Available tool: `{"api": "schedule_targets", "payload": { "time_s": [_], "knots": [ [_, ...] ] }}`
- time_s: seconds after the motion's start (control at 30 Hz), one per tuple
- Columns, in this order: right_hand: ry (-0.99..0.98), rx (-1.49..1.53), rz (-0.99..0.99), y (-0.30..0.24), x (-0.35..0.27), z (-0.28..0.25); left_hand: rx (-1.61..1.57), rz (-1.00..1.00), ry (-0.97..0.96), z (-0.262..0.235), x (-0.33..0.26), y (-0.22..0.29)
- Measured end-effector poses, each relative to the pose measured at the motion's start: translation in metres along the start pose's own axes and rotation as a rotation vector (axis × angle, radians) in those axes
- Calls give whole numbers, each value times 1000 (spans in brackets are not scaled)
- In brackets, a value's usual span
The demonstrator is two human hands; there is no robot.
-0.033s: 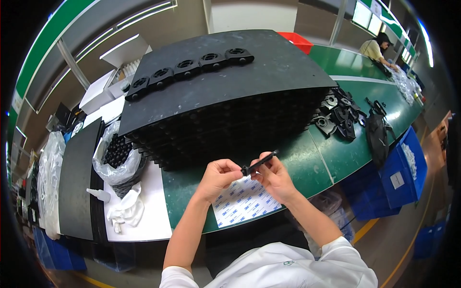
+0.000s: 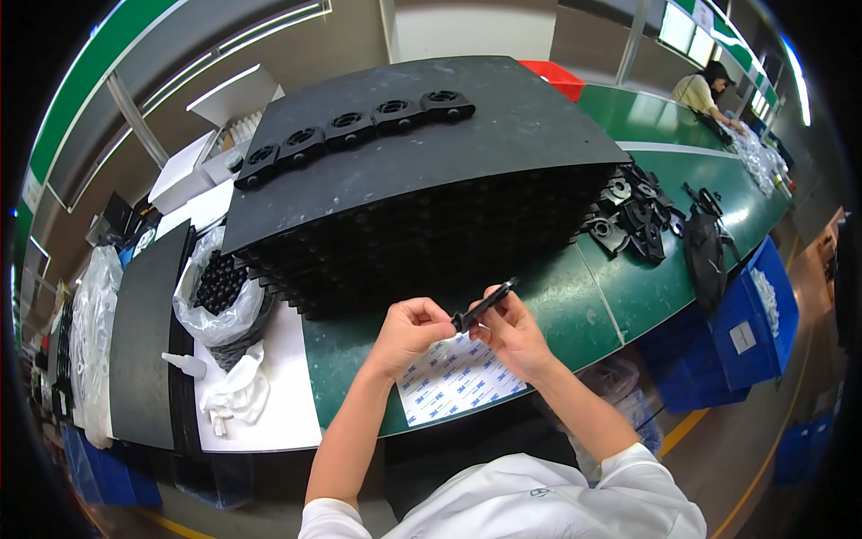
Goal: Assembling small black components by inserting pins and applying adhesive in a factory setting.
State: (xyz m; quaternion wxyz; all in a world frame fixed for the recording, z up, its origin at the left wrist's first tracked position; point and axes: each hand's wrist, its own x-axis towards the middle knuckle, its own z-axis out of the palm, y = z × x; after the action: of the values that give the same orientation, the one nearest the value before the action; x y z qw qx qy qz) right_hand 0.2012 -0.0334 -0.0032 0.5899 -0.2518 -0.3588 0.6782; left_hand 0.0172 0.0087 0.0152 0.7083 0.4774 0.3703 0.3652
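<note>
Both hands are raised in front of me over a white sheet with blue print [image 2: 460,382]. In my right hand [image 2: 514,334] is a thin black plastic part [image 2: 485,304], seen nearly edge-on and slanting up to the right. My left hand [image 2: 411,334] has its thumb and fingertips pinched at the lower left end of that part. A small dark knob shows there; whether it is a separate piece I cannot tell. Beyond the hands, several black parts with round grilles [image 2: 348,126] stand in a row on a black board [image 2: 503,135].
Under the board is a tall stack of black parts [image 2: 431,238]. Loose black parts [image 2: 636,216] lie in a heap at right, near a blue bin [image 2: 763,337]. At left are a bag of black balls [image 2: 220,283], a small white bottle [image 2: 184,363] and a white cloth [image 2: 238,391]. A co-worker [image 2: 705,94] sits far right.
The black part has turned slightly in my fingers, so a little more of its face shows. Both hands stay in nearly the same place.
</note>
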Motion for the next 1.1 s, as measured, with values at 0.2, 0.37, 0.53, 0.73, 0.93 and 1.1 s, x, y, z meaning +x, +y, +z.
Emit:
{"api": "schedule_targets", "payload": {
  "time_s": [0.2, 0.37, 0.53, 0.73, 0.93, 1.1],
  "knots": [
    [-41, -162, -13, -4, -5, 7, 100, 136, -100, -3, 2, -6],
    [72, 61, 88, -22, -5, 27, 77, 304, -32, -1, 8, -9],
    [86, 719, 363, -30, -1, 14, -409, 43, -47, -12, 5, -7],
    [105, 172, -25, -94, 4, 31, -589, -31, 226, -18, 11, -7],
    [240, -863, -737, -190, 82, 42, -686, -33, 153, -18, 10, -6],
    [270, -788, -359, -213, 143, 33, -619, -9, 146, -17, 8, -9]
  ]
}}
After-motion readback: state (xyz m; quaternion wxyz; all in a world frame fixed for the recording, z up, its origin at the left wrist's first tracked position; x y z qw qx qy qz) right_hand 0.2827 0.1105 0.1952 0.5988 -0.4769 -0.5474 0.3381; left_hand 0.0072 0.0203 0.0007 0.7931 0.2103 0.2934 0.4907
